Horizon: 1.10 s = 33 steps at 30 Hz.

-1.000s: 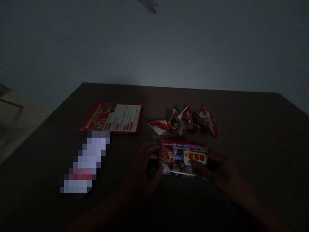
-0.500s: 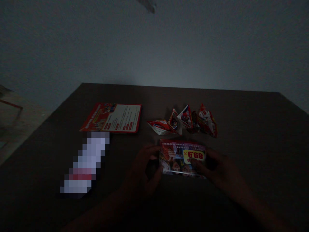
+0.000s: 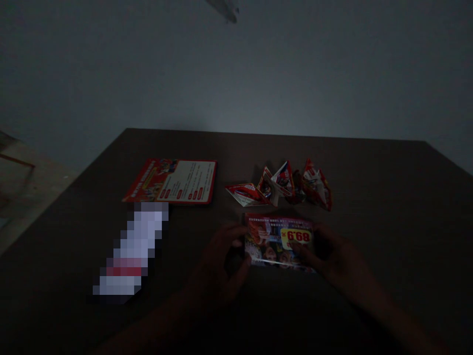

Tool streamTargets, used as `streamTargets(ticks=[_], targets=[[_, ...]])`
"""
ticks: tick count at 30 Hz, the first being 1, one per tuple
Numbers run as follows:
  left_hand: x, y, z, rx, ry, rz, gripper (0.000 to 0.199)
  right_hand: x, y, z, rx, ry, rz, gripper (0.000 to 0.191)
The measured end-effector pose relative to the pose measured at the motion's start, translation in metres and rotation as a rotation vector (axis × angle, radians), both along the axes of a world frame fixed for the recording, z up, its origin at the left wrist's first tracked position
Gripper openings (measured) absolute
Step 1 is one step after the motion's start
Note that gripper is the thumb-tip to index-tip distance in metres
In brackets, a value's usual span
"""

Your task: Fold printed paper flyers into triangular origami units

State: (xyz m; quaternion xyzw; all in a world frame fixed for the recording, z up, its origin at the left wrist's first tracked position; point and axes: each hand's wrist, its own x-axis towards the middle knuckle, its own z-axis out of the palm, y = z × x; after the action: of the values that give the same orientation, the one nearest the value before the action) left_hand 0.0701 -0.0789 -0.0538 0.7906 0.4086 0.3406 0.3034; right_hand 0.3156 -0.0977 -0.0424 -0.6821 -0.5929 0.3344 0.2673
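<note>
A glossy printed leaflet (image 3: 268,241), with a yellow "89.9" price patch and upside-down print, is low over the table between my hands. My right hand (image 3: 342,264) grips its right end, thumb lying across the face by the price patch, other fingers behind the edge. At the left end, my left hand (image 3: 218,261) curls its finger and thumb onto the edge, a dark gap between them. Just beyond the leaflet stand several folded red-and-white paper pieces (image 3: 283,182), pointed and angular. Whether the leaflet is one sheet or several layers is too dim to tell.
A red-and-white printed card or booklet (image 3: 192,182) lies at the back left. Nearer me is a lit, pixelated phone-like object (image 3: 131,251). The dark table (image 3: 369,162) meets a grey wall (image 3: 258,74); at far left, floor shows beyond its edge.
My left finger and thumb have shifted slightly right, onto the leaflet's left edge. The leaflet has barely moved, and the right hand keeps its grip.
</note>
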Motion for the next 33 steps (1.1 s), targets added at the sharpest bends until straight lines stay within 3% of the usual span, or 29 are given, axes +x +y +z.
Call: streamTargets(ticks=[9,23,33], targets=[[0.0005,-0.0013,0.0007,-0.040,-0.006,-0.026,0.042,0.0013,-0.0009,-0.0033,-0.031,0.147,0.018,0.029],[0.0005,-0.0008,0.0001,-0.044,-0.017,-0.041,0.043,-0.0012,-0.0001,-0.0027,-0.056,0.257,-0.047,0.056],[-0.0001,-0.0007,-0.0014,-0.021,0.000,-0.036,0.039,0.0007,-0.0009,-0.0029,-0.034,0.276,-0.017,0.061]])
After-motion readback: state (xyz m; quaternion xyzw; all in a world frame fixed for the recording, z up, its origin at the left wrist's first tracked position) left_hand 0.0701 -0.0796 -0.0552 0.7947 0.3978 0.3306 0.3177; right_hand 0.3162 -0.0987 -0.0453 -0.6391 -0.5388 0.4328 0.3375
